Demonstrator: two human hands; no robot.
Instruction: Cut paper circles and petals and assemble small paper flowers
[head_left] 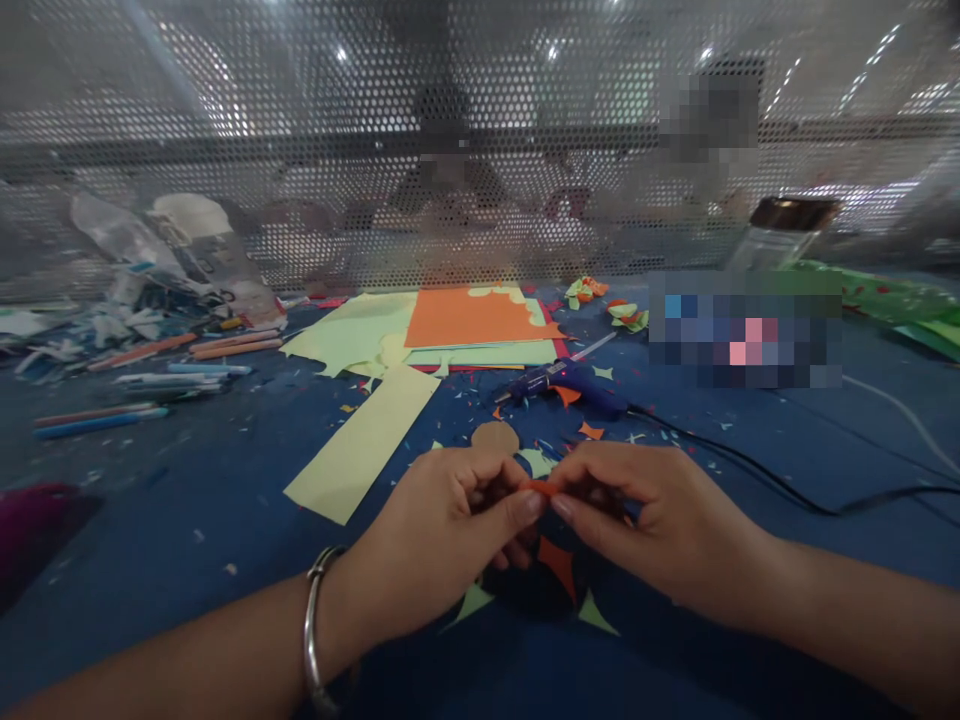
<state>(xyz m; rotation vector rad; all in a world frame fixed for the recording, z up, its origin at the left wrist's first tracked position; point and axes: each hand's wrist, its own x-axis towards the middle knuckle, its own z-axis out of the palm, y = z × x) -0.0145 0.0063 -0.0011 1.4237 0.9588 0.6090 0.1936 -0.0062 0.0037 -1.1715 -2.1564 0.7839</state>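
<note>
Between the fingertips of both hands is a small piece of orange paper. My left hand, with a silver bangle at the wrist, pinches its left end. My right hand pinches the right end with thumb and forefinger. Just beyond the left knuckles lies a round brown disc. Below the hands are an orange paper scrap and pale green scraps around a dark area in shadow. A pale yellow paper strip lies left of my left hand.
A blue glue gun with a black cord lies ahead. Behind it are stacked orange and pale green sheets. Pencil-like sticks and a white-lidded bottle are left. A brown-lidded jar is right. A perforated metal screen stands behind.
</note>
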